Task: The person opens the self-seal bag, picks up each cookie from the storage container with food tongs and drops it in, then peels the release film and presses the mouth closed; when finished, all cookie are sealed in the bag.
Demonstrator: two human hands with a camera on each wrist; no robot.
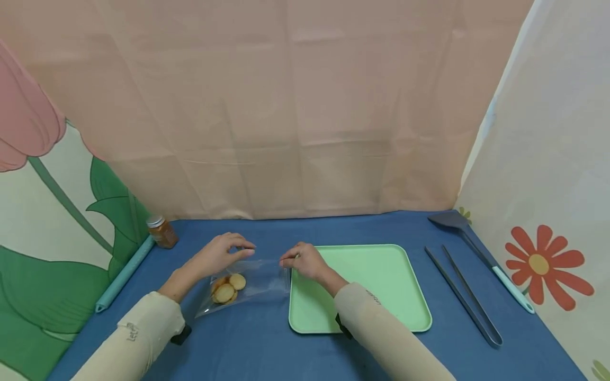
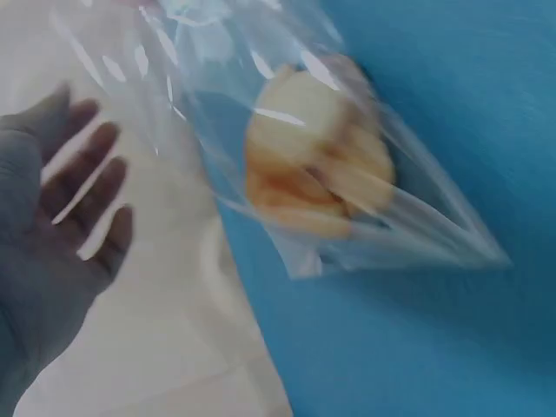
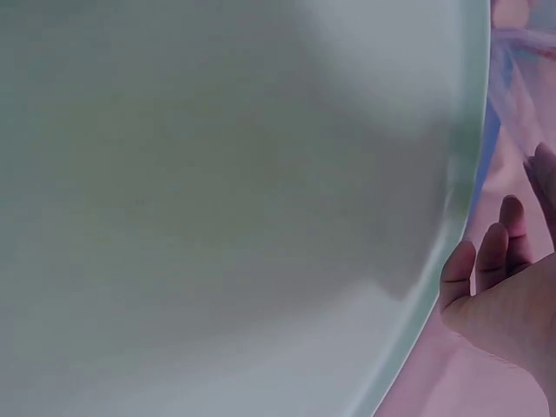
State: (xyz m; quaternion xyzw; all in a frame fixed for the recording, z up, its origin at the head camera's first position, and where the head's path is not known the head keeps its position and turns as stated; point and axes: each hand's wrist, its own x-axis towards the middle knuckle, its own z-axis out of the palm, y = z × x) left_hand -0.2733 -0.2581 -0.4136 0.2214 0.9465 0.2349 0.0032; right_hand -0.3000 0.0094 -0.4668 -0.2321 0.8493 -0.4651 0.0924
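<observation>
A clear plastic bag [image 1: 267, 279] lies on the blue cloth, with several round pale slices with browned edges [image 1: 225, 292] gathered at its left end. My right hand [image 1: 311, 263] pinches the bag's right end, close to the left edge of a light green tray [image 1: 376, 286]. Over the upper left part of the bag hovers my left hand [image 1: 220, 257], its fingers loosely extended and holding nothing. In the left wrist view the fingers of the left hand [image 2: 65, 200] are spread, apart from the bag [image 2: 417, 226]. The right wrist view shows the right hand [image 3: 504, 287] beside the tray's rim.
Right of the tray lie metal tongs [image 1: 469, 301] and a dark spatula [image 1: 476, 248] with a light turquoise handle. At the back left, a jar of reddish-brown seasoning [image 1: 163, 233] stands tilted in view near a turquoise roll [image 1: 125, 274]. A beige sheet [image 1: 295, 132] hangs behind the table.
</observation>
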